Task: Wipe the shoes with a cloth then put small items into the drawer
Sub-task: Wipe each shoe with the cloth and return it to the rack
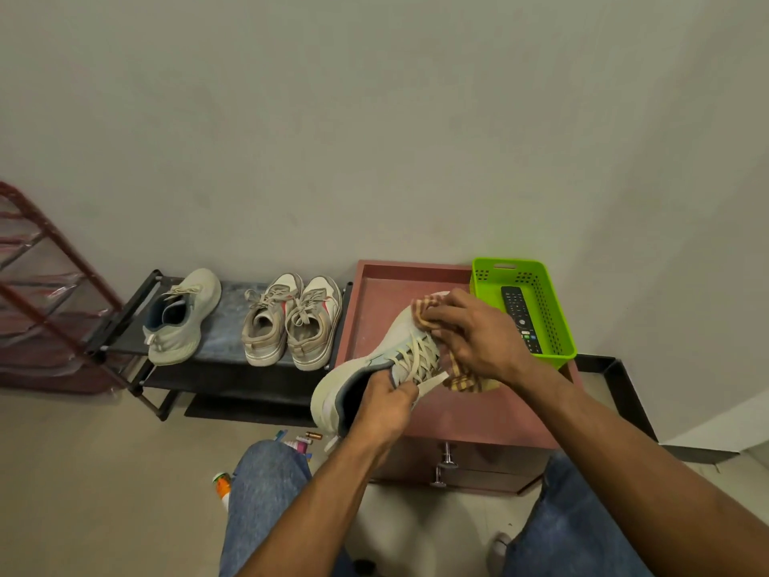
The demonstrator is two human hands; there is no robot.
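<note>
**Op:** While the left hand (385, 403) grips the shoe (374, 368) at the collar, fingers curled into the opening, I see the right hand (474, 331) pressing the cloth (466, 378) on the toe end. Right grip is clamped on the cloth, fingers curled over it.

**Eng:** Where's the shoe sitting?

**Op:** Over the cabinet (466, 414) worktop, heel hanging past the front-left edge, toe pointing to the wall. Cloth tail hangs just right of the laces.

**Eng:** Other shoes?

**Op:** Matching pale shoe (183, 318) at the left end of the rack (220, 368), a beige pair (291, 322) beside it on the same shelf.

**Eng:** Small items?

**Op:** On the floor by my left knee: a battery (314, 436), a tube (222, 485), a few bits I can't make out. Remote (520, 318) lies in the green basket (557, 322) at the worktop's back right. Drawer (466, 460) is closed, two handles showing.
</note>
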